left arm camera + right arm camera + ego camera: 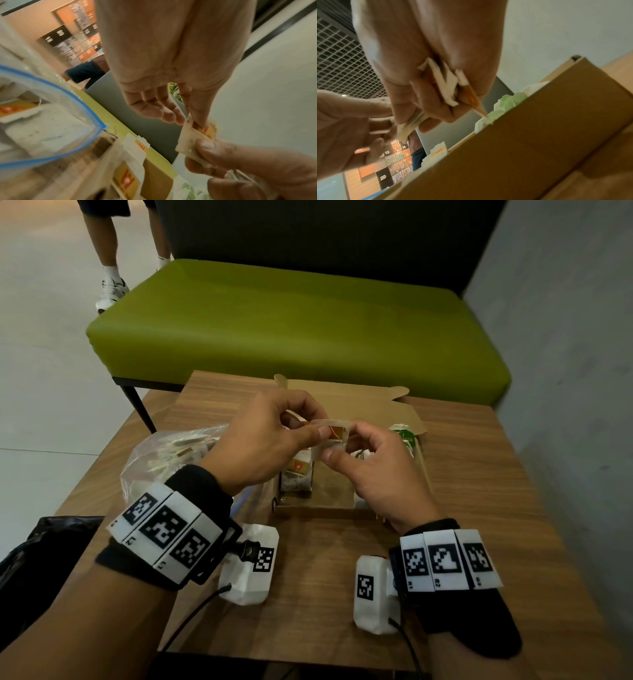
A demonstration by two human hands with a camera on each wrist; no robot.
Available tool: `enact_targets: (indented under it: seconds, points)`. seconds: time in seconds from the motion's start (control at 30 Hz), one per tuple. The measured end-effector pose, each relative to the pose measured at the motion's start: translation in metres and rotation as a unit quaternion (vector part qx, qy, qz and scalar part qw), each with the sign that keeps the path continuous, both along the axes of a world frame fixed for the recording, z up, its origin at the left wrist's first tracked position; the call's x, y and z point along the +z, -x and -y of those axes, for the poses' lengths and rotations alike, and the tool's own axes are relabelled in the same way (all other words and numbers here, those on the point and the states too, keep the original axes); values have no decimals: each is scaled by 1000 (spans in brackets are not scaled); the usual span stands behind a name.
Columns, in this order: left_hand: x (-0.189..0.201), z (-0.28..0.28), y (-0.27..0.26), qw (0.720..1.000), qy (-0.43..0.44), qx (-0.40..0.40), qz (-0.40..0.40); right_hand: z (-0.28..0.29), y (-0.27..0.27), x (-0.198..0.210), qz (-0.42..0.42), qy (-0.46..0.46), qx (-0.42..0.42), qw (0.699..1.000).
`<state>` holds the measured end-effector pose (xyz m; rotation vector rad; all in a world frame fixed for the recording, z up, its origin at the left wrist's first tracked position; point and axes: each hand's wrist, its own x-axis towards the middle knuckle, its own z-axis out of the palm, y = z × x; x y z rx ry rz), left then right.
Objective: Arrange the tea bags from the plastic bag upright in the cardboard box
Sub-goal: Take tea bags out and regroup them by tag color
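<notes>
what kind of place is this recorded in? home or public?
Probably a public lounge or lobby, not a home. Cues: a green upholstered bench facing a small wooden table, a wall of numbered photo panels, and a metal grid ceiling.

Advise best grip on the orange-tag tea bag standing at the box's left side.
Pinch the orange-tag tea bag by its top edge, from above. It stands upright in the cardboard box, flat faces beside the wall, so only the top seems freely reachable.
</notes>
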<state>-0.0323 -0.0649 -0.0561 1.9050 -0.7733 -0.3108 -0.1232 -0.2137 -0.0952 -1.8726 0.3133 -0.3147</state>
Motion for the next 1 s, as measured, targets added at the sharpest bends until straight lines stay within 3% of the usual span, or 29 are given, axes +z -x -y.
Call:
enact_targets:
  seconds: [0.27,0.5,0.6,0.77,1.0]
  points:
    - [-2,-3,0,994,-63,-27,87,-3,0,-1,-13,1,12,1000]
    - [-13,-15,-8,974,-215,-51,60,1,-1,-2,-49,-152,-90,983]
    - [-20,-15,-6,959,-265,-65,83,0,-2,1,-58,-190,-108,974]
    - [-31,-11,-6,926,-325,7,192,-2,-1,-1,-88,-172,-99,976]
    - [-30,-13,-4,907,-345,61,234,-7,-3,5,-84,-202,-95,971]
